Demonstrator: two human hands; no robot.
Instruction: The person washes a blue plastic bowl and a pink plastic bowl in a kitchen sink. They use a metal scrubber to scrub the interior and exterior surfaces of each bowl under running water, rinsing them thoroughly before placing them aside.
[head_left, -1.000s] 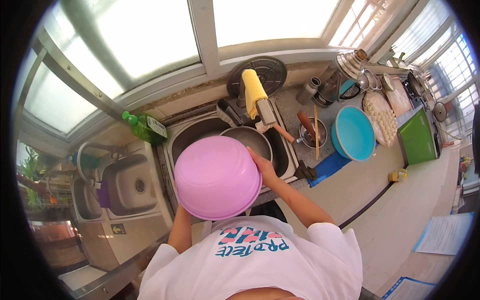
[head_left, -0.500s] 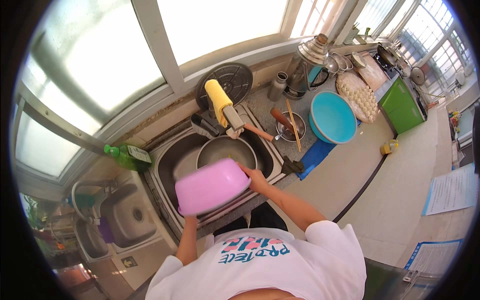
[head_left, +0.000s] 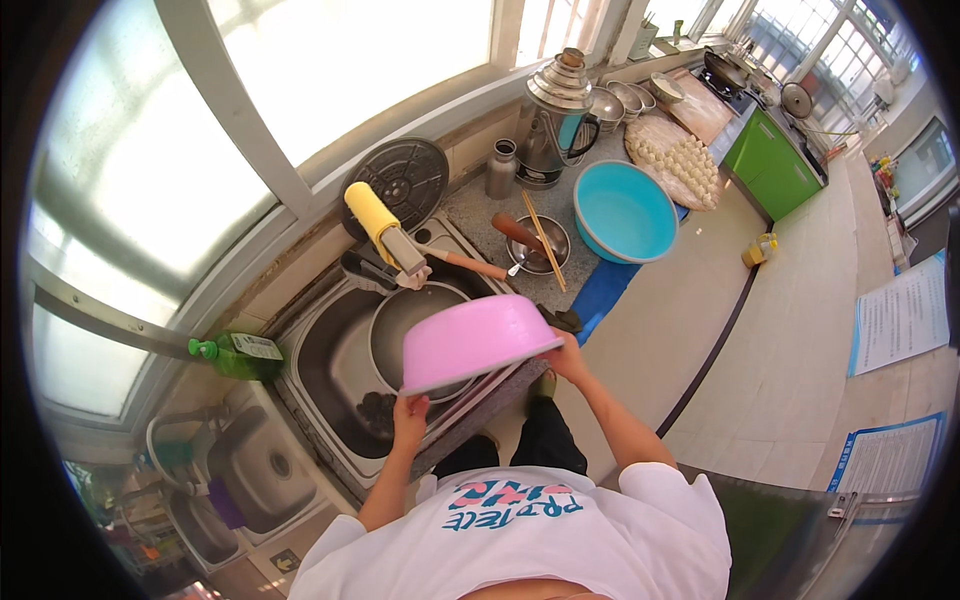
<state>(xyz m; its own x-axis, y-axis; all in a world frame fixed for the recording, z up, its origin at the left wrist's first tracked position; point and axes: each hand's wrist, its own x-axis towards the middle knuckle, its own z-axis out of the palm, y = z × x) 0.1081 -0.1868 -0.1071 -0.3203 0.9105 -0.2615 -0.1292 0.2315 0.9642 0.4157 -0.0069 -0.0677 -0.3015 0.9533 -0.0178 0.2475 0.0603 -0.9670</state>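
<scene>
A pink plastic basin [head_left: 478,340] hangs tilted over the sink's near right side, its outer wall toward the window. My left hand [head_left: 410,420] grips the rim at its lower left. At the opposite end, my right hand [head_left: 567,355] grips the rim too. Behind it a round metal pan [head_left: 392,335] rests in the steel sink [head_left: 318,340], partly hidden by the basin. Above the pan reaches the tap [head_left: 405,252], with a yellow cloth wrapped on it. A dark scrubber-like clump [head_left: 377,412] lies on the sink floor beside the basin.
A turquoise basin [head_left: 627,212] stands on the counter, near a bowl [head_left: 540,262] with chopsticks and a brown-handled tool. Beyond are a thermos [head_left: 550,125], a steel bottle [head_left: 502,170] and a tray of dumplings [head_left: 675,165]. A green bottle [head_left: 240,355] stands left of the sink.
The pink basin has moved right, toward the sink's near right edge, with both hands still on its rim. The dark clump in the sink has come into sight. The view has shifted.
</scene>
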